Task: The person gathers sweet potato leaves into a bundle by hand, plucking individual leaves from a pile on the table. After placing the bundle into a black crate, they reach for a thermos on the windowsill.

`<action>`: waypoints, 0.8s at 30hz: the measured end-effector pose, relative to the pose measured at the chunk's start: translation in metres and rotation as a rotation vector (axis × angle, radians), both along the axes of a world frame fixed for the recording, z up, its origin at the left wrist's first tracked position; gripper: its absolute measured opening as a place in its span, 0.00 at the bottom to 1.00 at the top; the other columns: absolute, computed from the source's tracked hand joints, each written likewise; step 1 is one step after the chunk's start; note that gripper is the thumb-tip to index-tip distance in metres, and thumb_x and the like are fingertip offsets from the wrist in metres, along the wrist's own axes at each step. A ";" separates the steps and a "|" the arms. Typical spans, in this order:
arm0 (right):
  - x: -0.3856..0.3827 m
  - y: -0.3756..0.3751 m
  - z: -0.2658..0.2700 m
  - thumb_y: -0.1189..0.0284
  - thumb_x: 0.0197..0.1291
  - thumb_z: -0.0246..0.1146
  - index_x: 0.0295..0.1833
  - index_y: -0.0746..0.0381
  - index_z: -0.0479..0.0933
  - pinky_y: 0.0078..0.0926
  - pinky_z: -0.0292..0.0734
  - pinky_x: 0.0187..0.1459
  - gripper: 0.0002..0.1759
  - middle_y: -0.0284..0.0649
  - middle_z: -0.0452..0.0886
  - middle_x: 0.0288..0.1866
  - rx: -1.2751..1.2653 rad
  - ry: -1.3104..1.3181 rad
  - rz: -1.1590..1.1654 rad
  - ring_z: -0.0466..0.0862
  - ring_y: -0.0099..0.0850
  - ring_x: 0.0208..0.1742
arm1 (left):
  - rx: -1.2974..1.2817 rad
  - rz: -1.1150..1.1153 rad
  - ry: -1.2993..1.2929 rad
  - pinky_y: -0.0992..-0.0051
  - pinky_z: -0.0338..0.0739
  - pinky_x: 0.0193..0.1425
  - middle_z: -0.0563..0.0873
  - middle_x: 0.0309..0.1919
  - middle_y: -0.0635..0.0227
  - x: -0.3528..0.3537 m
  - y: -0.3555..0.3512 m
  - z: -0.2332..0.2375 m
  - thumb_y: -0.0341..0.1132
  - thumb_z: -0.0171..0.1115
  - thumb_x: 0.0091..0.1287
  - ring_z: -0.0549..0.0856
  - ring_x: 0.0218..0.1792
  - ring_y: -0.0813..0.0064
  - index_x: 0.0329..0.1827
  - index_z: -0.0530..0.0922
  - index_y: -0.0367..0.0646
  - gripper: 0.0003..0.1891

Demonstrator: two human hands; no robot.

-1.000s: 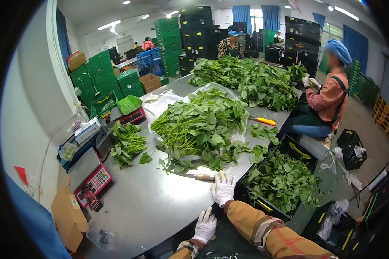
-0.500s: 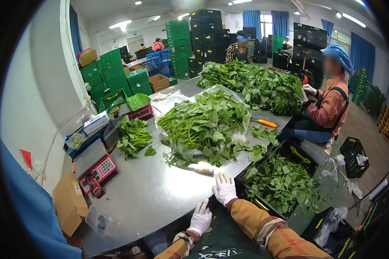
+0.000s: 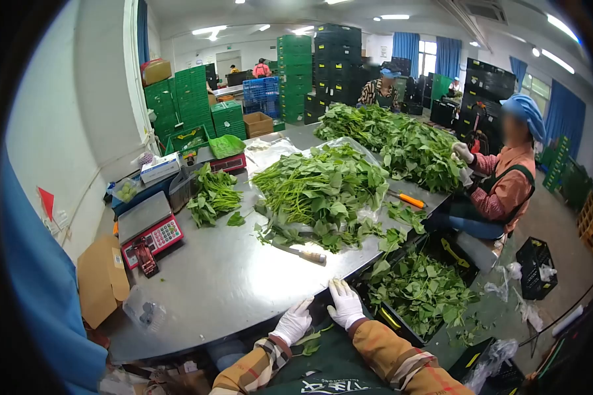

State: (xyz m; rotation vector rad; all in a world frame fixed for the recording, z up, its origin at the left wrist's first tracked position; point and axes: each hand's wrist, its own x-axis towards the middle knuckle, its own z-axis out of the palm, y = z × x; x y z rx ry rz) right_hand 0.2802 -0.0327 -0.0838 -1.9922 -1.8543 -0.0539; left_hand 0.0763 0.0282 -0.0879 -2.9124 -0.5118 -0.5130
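Observation:
White gloves cover both hands. My left hand [image 3: 293, 322] rests at the table's front edge, fingers extended and holding nothing. Just to its right, my right hand [image 3: 344, 304] lies on the edge with fingers spread, also empty. Beyond it on the metal table [image 3: 244, 276] is a knife with a wooden handle [image 3: 311, 257]. A large heap of leafy green stems [image 3: 323, 187] lies on clear plastic behind the knife. A smaller bunch [image 3: 212, 197] is to the left of the heap. Some loose leaves [image 3: 310, 343] lie against the dark apron between my hands.
A black crate of leaves [image 3: 418, 286] stands at the right below the table. An orange-handled tool [image 3: 408, 199], a red scale [image 3: 153, 237] and a cardboard box [image 3: 103, 283] are around the table. A co-worker [image 3: 507, 171] handles greens at the right.
The view has shifted, so most things appear slightly displaced. My left hand has moved left and its fingers now reach the table edge. The co-worker's hands have changed position by the greens.

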 end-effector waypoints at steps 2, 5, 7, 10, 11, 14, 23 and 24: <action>0.005 -0.008 -0.003 0.61 0.50 0.68 0.73 0.61 0.63 0.43 0.63 0.70 0.44 0.49 0.67 0.72 -0.003 0.119 0.043 0.66 0.46 0.73 | 0.028 -0.001 -0.005 0.64 0.69 0.69 0.84 0.46 0.58 -0.002 -0.001 0.005 0.32 0.57 0.56 0.73 0.66 0.60 0.24 0.78 0.41 0.06; 0.017 -0.021 -0.018 0.59 0.51 0.67 0.68 0.59 0.71 0.46 0.63 0.68 0.37 0.47 0.71 0.68 0.016 -0.151 -0.002 0.69 0.45 0.70 | -0.014 -0.031 -0.092 0.63 0.68 0.70 0.84 0.46 0.57 -0.004 0.002 -0.002 0.32 0.57 0.56 0.73 0.66 0.60 0.24 0.79 0.40 0.06; 0.029 -0.018 -0.016 0.56 0.48 0.68 0.61 0.54 0.76 0.48 0.63 0.66 0.32 0.40 0.75 0.64 0.038 -0.101 -0.039 0.71 0.42 0.67 | -0.035 -0.042 -0.105 0.60 0.66 0.72 0.84 0.43 0.58 -0.006 0.002 -0.006 0.31 0.58 0.55 0.71 0.68 0.59 0.24 0.79 0.40 0.06; 0.057 -0.011 0.003 0.55 0.49 0.67 0.57 0.50 0.79 0.52 0.60 0.66 0.28 0.38 0.75 0.64 0.020 -0.134 -0.128 0.71 0.42 0.68 | 0.032 -0.058 -0.044 0.57 0.62 0.75 0.83 0.38 0.57 -0.008 0.001 -0.002 0.32 0.58 0.55 0.71 0.69 0.58 0.24 0.79 0.38 0.07; 0.068 -0.006 0.014 0.55 0.50 0.67 0.56 0.49 0.80 0.53 0.59 0.67 0.26 0.38 0.75 0.64 -0.013 -0.101 -0.151 0.71 0.42 0.68 | 0.035 -0.054 -0.060 0.57 0.61 0.75 0.83 0.37 0.57 -0.009 0.000 -0.004 0.32 0.57 0.55 0.71 0.68 0.57 0.24 0.79 0.39 0.07; 0.096 0.004 0.053 0.55 0.53 0.66 0.54 0.54 0.83 0.42 0.69 0.64 0.24 0.45 0.81 0.59 -0.106 0.089 -0.211 0.77 0.46 0.62 | 0.055 -0.044 -0.127 0.56 0.60 0.75 0.83 0.37 0.57 -0.006 0.004 -0.011 0.32 0.57 0.56 0.72 0.68 0.57 0.24 0.79 0.39 0.07; 0.157 0.019 0.134 0.48 0.63 0.60 0.51 0.61 0.85 0.37 0.76 0.56 0.27 0.51 0.86 0.46 -0.568 0.267 -0.098 0.85 0.45 0.50 | -0.021 0.061 -0.051 0.56 0.62 0.74 0.79 0.59 0.46 0.000 -0.008 -0.011 0.33 0.58 0.55 0.71 0.67 0.54 0.32 0.84 0.35 0.10; 0.150 0.010 0.144 0.47 0.64 0.59 0.50 0.60 0.85 0.37 0.76 0.56 0.27 0.51 0.86 0.47 -0.621 0.185 -0.113 0.85 0.46 0.51 | 0.018 0.054 -0.109 0.54 0.61 0.74 0.81 0.47 0.52 0.001 -0.006 -0.017 0.33 0.57 0.55 0.72 0.67 0.57 0.28 0.82 0.38 0.08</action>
